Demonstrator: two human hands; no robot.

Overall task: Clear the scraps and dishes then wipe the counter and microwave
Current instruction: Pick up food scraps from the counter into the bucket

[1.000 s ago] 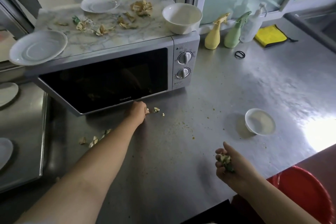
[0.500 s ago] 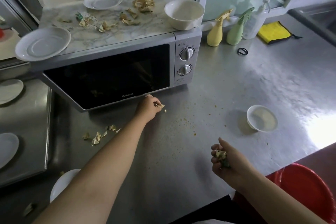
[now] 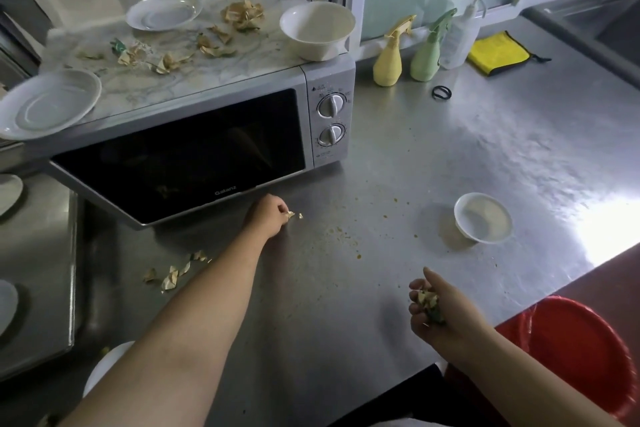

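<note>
Left hand (image 3: 268, 218) out at the foot of the microwave (image 3: 194, 135), fingertips pinching a small dry scrap (image 3: 290, 214) off the steel surface (image 3: 450, 156), with a second crumb just beside it. Across from it my right hand (image 3: 440, 305) is cupped palm-up around a wad of collected scraps (image 3: 427, 300), fingers curled to keep them in, near the surface edge above the red bucket (image 3: 575, 350).

Scraps are papery, crumpled and near weightless by the look of them; I judge they will flake or blow away if squeezed hard or moved fast, so a fingertip pinch at a raised fold is the hold to take. A loose cluster (image 3: 173, 274) lies on the surface to the left of my forearm, and more litter (image 3: 207, 45) is strewn over the microwave top between two white plates (image 3: 162, 12) (image 3: 48, 104) and a white bowl (image 3: 317, 29) at the right corner. A small white bowl (image 3: 483, 217) stands alone on the surface to the right, with orange-brown specks scattered between it and my left hand.

Dishes look hard and glazed, likely slick and breakable; the near plate overhangs the microwave's left edge and should be taken by the rim with care. A yellow cloth (image 3: 498, 52) waits by the spray bottles (image 3: 424, 55) at the back for wiping.
</note>
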